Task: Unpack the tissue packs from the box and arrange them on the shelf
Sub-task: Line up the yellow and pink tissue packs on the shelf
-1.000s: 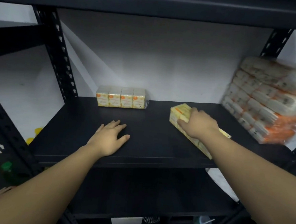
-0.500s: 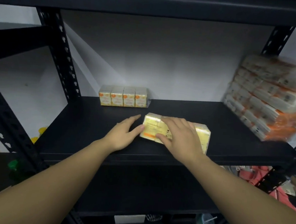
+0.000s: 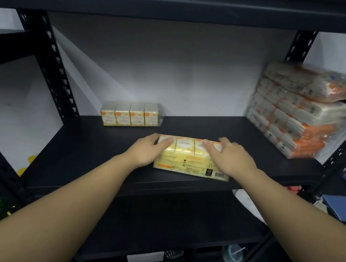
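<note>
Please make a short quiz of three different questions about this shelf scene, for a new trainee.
1. True or false: both hands, left and right, are on the yellow tissue pack at the front of the shelf.
2. Where does the second yellow pack stand? A) at the back of the shelf, left of the hands B) on top of the stack C) on the floor
3. Fill in: the tall stack of orange-and-white packs is at the ___ end of the shelf.

Key: 1 true; 2 A; 3 right.
</note>
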